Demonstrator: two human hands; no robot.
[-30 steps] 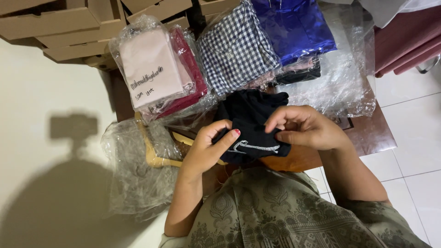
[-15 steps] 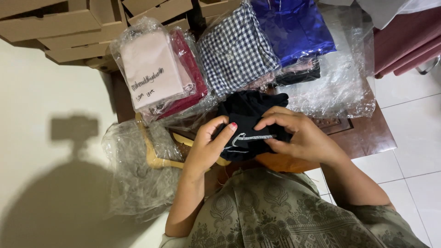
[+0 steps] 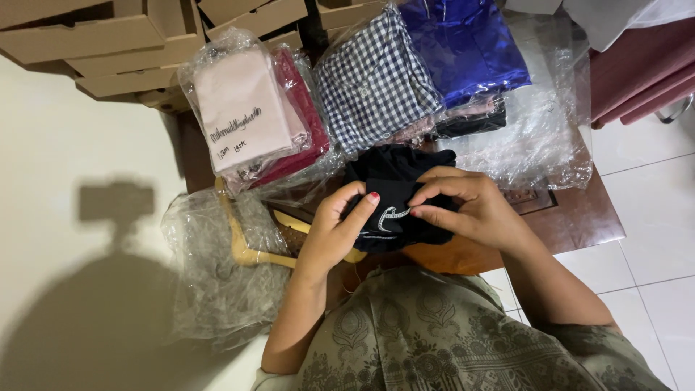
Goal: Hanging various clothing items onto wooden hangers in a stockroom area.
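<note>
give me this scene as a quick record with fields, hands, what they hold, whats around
left hand: grips the left edge of the dark folded garment
right hand: pinches the garment's right side, beside its white stitched mark
surface: low wooden table
behind garment: bagged pink and red fabric stack, checked fabric, blue satin fabric
left of hands: wooden hanger on an empty clear plastic bag
top left: cardboard boxes
</note>
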